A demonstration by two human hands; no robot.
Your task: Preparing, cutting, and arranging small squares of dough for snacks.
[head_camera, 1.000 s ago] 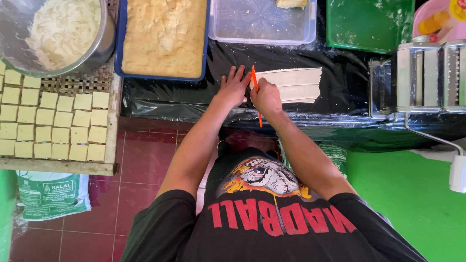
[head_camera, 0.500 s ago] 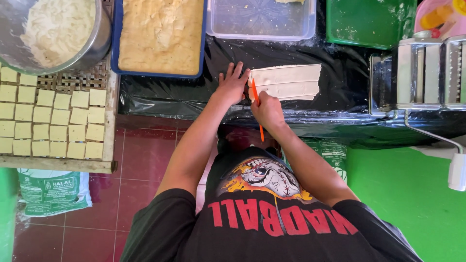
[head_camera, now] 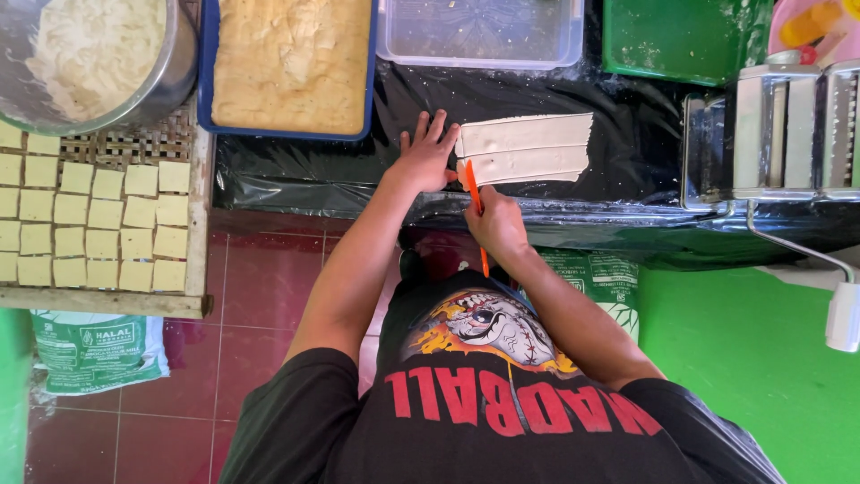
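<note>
Pale dough, rolled into a flat rectangular sheet, is lying on the black plastic table cover, just right of the left hand. That hand is being pressed flat on the cover with its fingers spread, touching the sheet's left end. An orange-handled knife is being pinched in the closed fingers of the right hand, its tip at the sheet's near left corner. One lengthwise cut line is already showing across the sheet. For a clean cut, the sheet is probably best being steadied at its end while the blade is being drawn in one straight stroke parallel to that line. Cut squares are lying on a woven tray well to the left.
</note>
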